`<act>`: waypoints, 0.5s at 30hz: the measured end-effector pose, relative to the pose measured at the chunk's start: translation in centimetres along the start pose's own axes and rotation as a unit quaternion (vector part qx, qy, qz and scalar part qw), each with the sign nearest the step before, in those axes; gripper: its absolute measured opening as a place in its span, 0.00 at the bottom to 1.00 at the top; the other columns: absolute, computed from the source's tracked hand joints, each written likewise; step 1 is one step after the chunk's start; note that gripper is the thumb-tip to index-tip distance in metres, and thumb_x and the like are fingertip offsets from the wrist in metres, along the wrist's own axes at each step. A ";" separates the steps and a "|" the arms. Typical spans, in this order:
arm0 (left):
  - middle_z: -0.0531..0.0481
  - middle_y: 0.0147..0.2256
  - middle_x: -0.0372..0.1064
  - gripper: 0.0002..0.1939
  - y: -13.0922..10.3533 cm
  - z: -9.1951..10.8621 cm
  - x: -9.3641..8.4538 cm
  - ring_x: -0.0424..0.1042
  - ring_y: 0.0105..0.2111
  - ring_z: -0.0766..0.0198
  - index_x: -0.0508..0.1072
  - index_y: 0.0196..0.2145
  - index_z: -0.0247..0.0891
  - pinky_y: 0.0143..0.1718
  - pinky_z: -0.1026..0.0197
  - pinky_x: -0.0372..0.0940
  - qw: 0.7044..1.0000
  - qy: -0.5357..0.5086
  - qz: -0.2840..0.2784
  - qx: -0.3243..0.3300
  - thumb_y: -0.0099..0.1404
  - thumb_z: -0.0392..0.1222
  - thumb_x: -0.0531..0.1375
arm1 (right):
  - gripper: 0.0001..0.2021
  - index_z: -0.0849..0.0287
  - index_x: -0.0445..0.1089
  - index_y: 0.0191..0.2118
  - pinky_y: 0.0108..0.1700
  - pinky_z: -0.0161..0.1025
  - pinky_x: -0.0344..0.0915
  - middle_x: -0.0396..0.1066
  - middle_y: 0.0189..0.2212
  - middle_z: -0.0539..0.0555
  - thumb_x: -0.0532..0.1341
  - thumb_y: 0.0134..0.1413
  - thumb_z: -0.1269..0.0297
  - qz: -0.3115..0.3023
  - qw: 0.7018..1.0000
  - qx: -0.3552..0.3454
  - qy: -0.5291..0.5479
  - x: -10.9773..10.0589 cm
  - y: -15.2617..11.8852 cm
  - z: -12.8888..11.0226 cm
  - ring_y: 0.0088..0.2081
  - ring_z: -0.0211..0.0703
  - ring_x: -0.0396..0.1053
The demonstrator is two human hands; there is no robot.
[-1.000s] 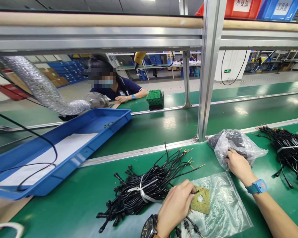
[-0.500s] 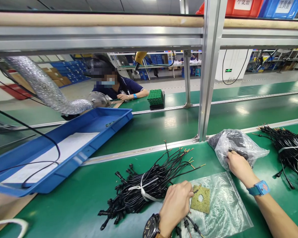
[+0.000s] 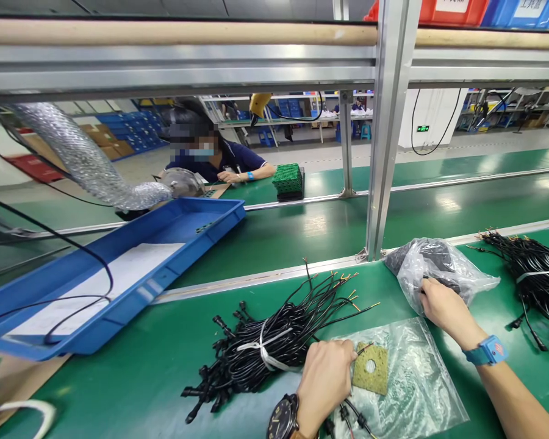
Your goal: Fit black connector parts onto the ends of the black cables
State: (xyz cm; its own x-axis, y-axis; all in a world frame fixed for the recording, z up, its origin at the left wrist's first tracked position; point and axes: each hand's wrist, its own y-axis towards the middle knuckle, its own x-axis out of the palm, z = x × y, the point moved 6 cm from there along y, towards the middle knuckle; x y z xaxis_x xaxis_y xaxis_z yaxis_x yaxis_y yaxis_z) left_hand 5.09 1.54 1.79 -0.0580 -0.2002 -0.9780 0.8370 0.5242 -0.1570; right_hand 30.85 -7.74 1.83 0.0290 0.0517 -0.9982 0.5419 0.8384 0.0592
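Observation:
My left hand [image 3: 327, 373], with a watch on its wrist, is closed on a thin black cable whose bare wire end pokes out past the fingertips over a yellow-green sponge [image 3: 370, 385] with a round hole. Under the sponge lies a flat clear plastic bag [image 3: 414, 372]. Several short cables with black connectors [image 3: 357, 417] stick out below this hand. To its left rests a bundle of black cables [image 3: 274, 344] tied with a white band. My right hand [image 3: 446, 310] has its curled fingers in the mouth of a clear bag of black parts [image 3: 434, 259]; the fingertips are hidden.
Another tied cable bundle [image 3: 537, 274] lies at the right. A long blue tray [image 3: 165, 268] holding a paper sheet is at the left, near a silver duct [image 3: 91, 164]. A metal post [image 3: 387, 134] rises behind the bag. Across the bench sits a masked person [image 3: 229, 155].
Both hands stay almost where they were. The right forearm has shifted slightly to the right, and the left hand has turned a little around the cable.

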 end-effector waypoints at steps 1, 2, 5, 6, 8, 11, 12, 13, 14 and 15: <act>0.44 0.33 0.77 0.14 0.0 0.0 0.0 0.77 0.36 0.49 0.76 0.35 0.38 0.31 0.54 0.47 1.000 0.005 -0.005 0.000 0.72 0.34 0.52 | 0.03 0.61 0.66 0.40 0.32 0.39 0.56 0.71 0.39 0.57 0.57 0.68 0.74 0.014 1.000 0.006 0.000 -0.3 -0.1 0.0 0.36 0.48 0.74; 0.44 0.32 0.77 0.14 0.0 0.1 0.1 0.77 0.35 0.49 0.76 0.34 0.38 0.31 0.54 0.47 1.000 0.009 -0.008 -0.001 0.72 0.34 0.52 | 0.03 0.60 0.65 0.39 0.31 0.39 0.55 0.71 0.38 0.56 0.57 0.68 0.72 0.034 0.999 0.013 0.005 -0.8 -0.2 0.0 0.36 0.48 0.74; 0.43 0.32 0.77 0.13 0.0 0.1 0.2 0.77 0.34 0.49 0.76 0.33 0.38 0.31 0.54 0.48 1.000 0.008 -0.007 -0.003 0.69 0.32 0.52 | 0.03 0.57 0.63 0.39 0.30 0.39 0.55 0.72 0.36 0.54 0.56 0.67 0.68 0.138 0.989 0.022 0.056 -2.8 -0.9 -0.1 0.34 0.49 0.73; 0.43 0.31 0.77 0.13 0.0 0.1 0.2 0.77 0.34 0.49 0.76 0.33 0.39 0.31 0.54 0.48 1.000 0.005 -0.003 -0.003 0.68 0.32 0.52 | 0.03 0.57 0.63 0.39 0.30 0.40 0.56 0.72 0.36 0.54 0.56 0.67 0.66 0.179 0.980 0.019 0.085 -3.6 -1.3 -0.2 0.34 0.49 0.73; 0.43 0.30 0.77 0.13 0.0 0.0 0.3 0.77 0.34 0.49 0.76 0.33 0.39 0.31 0.55 0.49 1.000 0.001 0.005 -0.002 0.69 0.32 0.52 | 0.04 0.57 0.63 0.40 0.32 0.40 0.59 0.72 0.34 0.53 0.56 0.67 0.62 0.244 0.958 -0.008 0.151 -4.9 -2.0 -0.9 0.33 0.49 0.73; 0.42 0.30 0.76 0.13 0.0 0.0 0.4 0.77 0.34 0.49 0.76 0.34 0.38 0.31 0.55 0.51 1.000 -0.008 0.015 -0.001 0.71 0.34 0.52 | 0.07 0.57 0.65 0.41 0.34 0.39 0.63 0.70 0.31 0.52 0.56 0.68 0.60 0.278 0.923 -0.095 0.248 -5.6 -2.9 -3.0 0.31 0.45 0.71; 0.42 0.30 0.76 0.14 0.0 0.0 0.4 0.77 0.34 0.49 0.76 0.35 0.38 0.31 0.56 0.52 1.000 -0.011 0.017 -0.001 0.72 0.34 0.51 | 0.06 0.58 0.65 0.42 0.34 0.38 0.64 0.70 0.30 0.52 0.55 0.68 0.61 0.271 0.915 -0.127 0.270 -5.4 -3.2 -3.9 0.30 0.44 0.71; 0.42 0.31 0.76 0.14 0.0 0.0 0.4 0.77 0.34 0.49 0.75 0.35 0.37 0.32 0.56 0.52 1.000 -0.013 0.017 -0.002 0.73 0.34 0.51 | 0.06 0.58 0.65 0.42 0.34 0.38 0.64 0.70 0.31 0.52 0.55 0.69 0.62 0.259 0.910 -0.154 0.283 -5.2 -3.4 -4.8 0.30 0.43 0.71; 0.42 0.31 0.76 0.13 0.0 0.0 0.4 0.76 0.34 0.49 0.75 0.36 0.37 0.32 0.56 0.53 1.000 -0.014 0.016 -0.003 0.73 0.35 0.51 | 0.05 0.58 0.64 0.43 0.34 0.38 0.64 0.69 0.31 0.52 0.54 0.69 0.63 0.245 0.909 -0.179 0.287 -4.8 -3.6 -5.8 0.30 0.43 0.70; 0.42 0.32 0.76 0.13 -0.1 -0.1 0.4 0.76 0.34 0.49 0.75 0.37 0.37 0.32 0.56 0.53 1.000 -0.012 0.013 -0.004 0.74 0.36 0.51 | 0.05 0.58 0.64 0.43 0.34 0.38 0.63 0.69 0.31 0.52 0.54 0.70 0.64 0.229 0.908 -0.202 0.285 -4.4 -3.8 -6.7 0.30 0.43 0.70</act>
State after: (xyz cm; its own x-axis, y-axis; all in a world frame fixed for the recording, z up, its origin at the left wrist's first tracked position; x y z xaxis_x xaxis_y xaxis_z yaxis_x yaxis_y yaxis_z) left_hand 4.98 1.50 1.44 -0.0238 -0.2062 -0.9782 0.8331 0.5367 -0.1334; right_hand 23.07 -7.54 6.00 -0.3284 0.6224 -0.7105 0.2278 0.7821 0.5800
